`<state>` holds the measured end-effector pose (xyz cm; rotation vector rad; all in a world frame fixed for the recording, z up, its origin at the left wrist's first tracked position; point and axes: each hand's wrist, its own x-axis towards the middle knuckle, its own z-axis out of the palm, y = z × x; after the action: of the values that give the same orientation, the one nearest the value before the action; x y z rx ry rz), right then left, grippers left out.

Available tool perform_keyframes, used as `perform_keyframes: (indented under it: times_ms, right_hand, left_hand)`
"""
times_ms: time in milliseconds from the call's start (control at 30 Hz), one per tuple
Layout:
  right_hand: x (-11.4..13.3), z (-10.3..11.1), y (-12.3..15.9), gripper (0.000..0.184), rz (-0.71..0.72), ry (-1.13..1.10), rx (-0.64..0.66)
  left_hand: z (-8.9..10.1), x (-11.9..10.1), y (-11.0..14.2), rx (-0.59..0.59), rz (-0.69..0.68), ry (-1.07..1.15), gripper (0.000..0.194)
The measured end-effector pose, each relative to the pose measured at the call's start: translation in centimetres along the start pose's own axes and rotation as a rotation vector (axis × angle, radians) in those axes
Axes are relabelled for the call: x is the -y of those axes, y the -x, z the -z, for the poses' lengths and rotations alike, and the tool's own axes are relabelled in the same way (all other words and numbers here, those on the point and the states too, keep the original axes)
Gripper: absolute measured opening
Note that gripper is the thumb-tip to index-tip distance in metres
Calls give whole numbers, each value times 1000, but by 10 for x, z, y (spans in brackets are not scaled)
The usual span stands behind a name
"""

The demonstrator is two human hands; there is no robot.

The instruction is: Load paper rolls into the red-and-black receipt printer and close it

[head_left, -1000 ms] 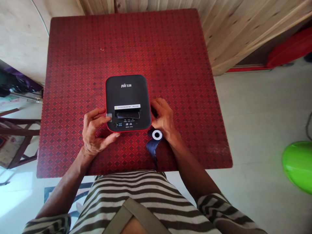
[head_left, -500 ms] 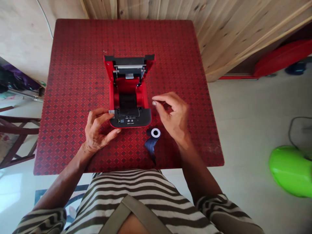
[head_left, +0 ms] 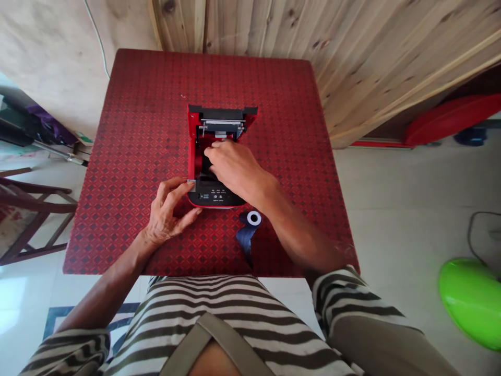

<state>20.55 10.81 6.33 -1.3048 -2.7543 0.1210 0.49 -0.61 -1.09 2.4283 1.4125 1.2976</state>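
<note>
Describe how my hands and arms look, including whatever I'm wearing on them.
Your left hand and right hand are bare: no gloves, rings or watches show. Short fabric sleeves, striped dark olive and off-white, end near the elbows, leaving the forearms uncovered. On the right, plain olive-brown fabric shows beside the stripes.

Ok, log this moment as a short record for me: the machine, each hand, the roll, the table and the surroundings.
Machine: red and black, lid raised
Left hand: fingers at the grey tab on the machine's front left corner
Right hand: reaching inside; its grip is hidden
Roll: dark blue, white core, beside the machine's near right corner, loose end trailing
Table: red, patterned
Surroundings: chair left, bright green object right
</note>
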Motion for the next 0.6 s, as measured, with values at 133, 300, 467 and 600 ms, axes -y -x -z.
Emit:
perform_keyframes:
  times_ms: [133, 300, 467, 600]
  right_hand:
    - [-1, 4, -6, 32, -32, 4, 58]
    - [0, 18, -2, 33, -54, -54, 110]
    - [1, 33, 20, 25, -20, -191, -12]
    - [-16, 47, 51, 19, -52, -494, -261]
  left_hand:
    - [0, 0, -1, -16, -5, 20, 60]
    - [1, -2, -3, -17, -32, 5, 64]
    - [1, -2, -3, -22, -35, 33, 65]
    - [1, -2, -4, -11, -37, 39, 63]
